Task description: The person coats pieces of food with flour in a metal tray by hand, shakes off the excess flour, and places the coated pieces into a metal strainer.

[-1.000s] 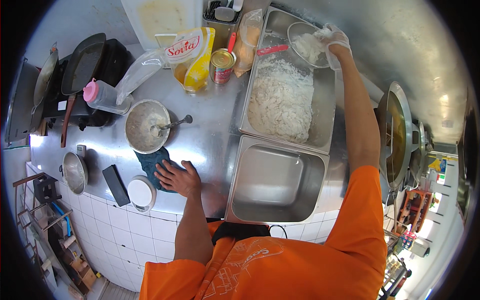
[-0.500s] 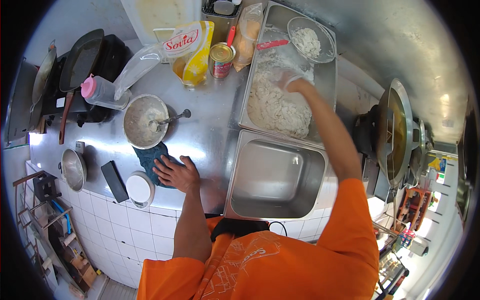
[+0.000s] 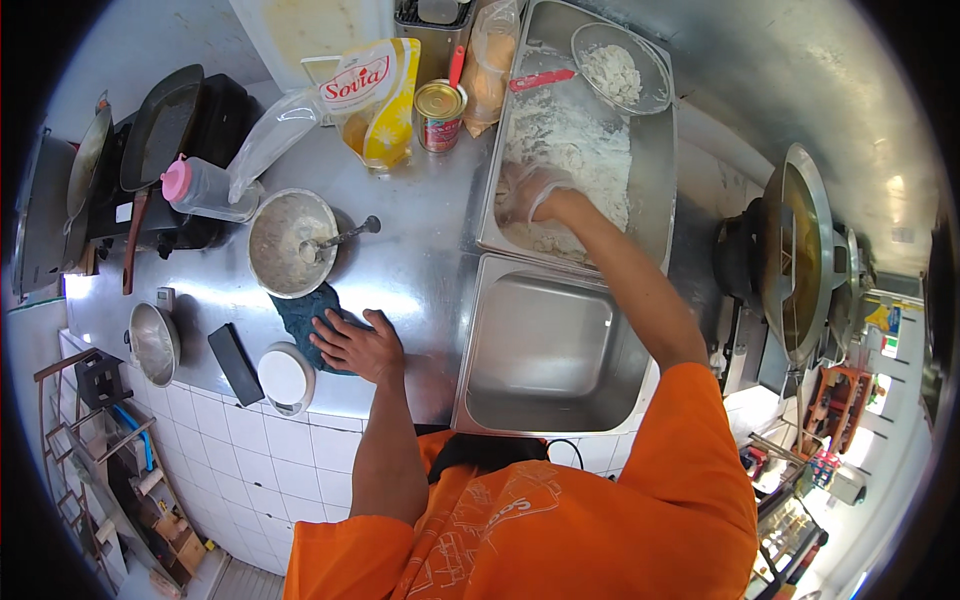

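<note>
My left hand (image 3: 358,345) lies flat with spread fingers on a dark green cloth (image 3: 303,318) on the steel worktop. Inside the far steel pan (image 3: 655,195), my right hand (image 3: 533,192) reaches toward the left wall, seemingly in a clear plastic glove. White flour (image 3: 578,140) covers much of the pan floor around it. Pale flour-coated pieces (image 3: 548,238) lie by and under that hand. Blur and flour hide its fingers, so its grip does not show. Beside the cloth stands a metal bowl (image 3: 262,225) with batter residue and a ladle (image 3: 345,237) in it.
An unfilled steel pan (image 3: 540,340) sits nearest me. A sieve (image 3: 650,100) holding coated pieces and a red-handled tool (image 3: 542,80) rest in the far pan. Left are a white scale (image 3: 284,374), black box (image 3: 235,363) and pink-lidded bottle (image 3: 210,188). A wok (image 3: 800,250) stands right.
My right hand has moved left and nearer to me in the far pan, and the coated pieces have shifted, baring more loose flour. My left hand stays on the cloth.
</note>
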The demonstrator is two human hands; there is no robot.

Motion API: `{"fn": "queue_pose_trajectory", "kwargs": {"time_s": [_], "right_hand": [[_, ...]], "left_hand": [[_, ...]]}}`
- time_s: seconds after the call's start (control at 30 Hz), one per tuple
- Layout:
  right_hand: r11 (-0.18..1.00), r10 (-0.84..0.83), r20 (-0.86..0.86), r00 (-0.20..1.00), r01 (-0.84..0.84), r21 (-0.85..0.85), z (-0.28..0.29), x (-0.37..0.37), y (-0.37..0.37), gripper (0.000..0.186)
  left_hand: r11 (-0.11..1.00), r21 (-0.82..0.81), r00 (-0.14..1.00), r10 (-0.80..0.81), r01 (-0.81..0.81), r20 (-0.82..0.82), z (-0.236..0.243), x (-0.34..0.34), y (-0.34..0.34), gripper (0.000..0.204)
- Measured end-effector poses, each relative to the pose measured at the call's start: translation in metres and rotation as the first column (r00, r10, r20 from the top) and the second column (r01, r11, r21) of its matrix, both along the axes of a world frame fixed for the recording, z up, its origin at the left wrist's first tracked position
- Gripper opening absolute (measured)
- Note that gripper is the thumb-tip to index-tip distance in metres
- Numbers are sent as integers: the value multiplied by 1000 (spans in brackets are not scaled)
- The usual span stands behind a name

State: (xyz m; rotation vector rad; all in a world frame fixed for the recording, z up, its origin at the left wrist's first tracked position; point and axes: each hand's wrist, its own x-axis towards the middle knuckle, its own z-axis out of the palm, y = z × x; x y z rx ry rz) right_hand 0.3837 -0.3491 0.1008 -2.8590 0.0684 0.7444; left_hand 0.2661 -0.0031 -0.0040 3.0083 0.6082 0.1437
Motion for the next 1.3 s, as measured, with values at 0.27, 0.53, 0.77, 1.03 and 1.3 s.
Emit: {"fn": "queue_pose_trajectory", "kwargs": {"time_s": [0.27, 0.53, 0.77, 1.03, 1.3], "right_hand": [[981, -17, 70, 997, 3, 193, -20, 2, -74, 52], [999, 47, -155, 987, -45, 21, -10, -47, -94, 99], [971, 106, -243, 964, -153, -186, 0, -57, -49, 95], [993, -117, -77, 990, 118, 7, 1, -70, -93, 74], [921, -84, -255, 963, -23, -390, 36, -100, -62, 88]], "left_hand": [[999, -48, 998, -1, 4, 68, -1, -1, -3, 71], [999, -39, 993, -25, 30, 117, 1, 2, -2, 69], [999, -40, 995, -31, 35, 100, 2, -1, -3, 72], [998, -60, 994, -15, 22, 109, 0, 0, -4, 72], [999, -30, 986, -29, 34, 161, 1, -2, 1, 67]]}}
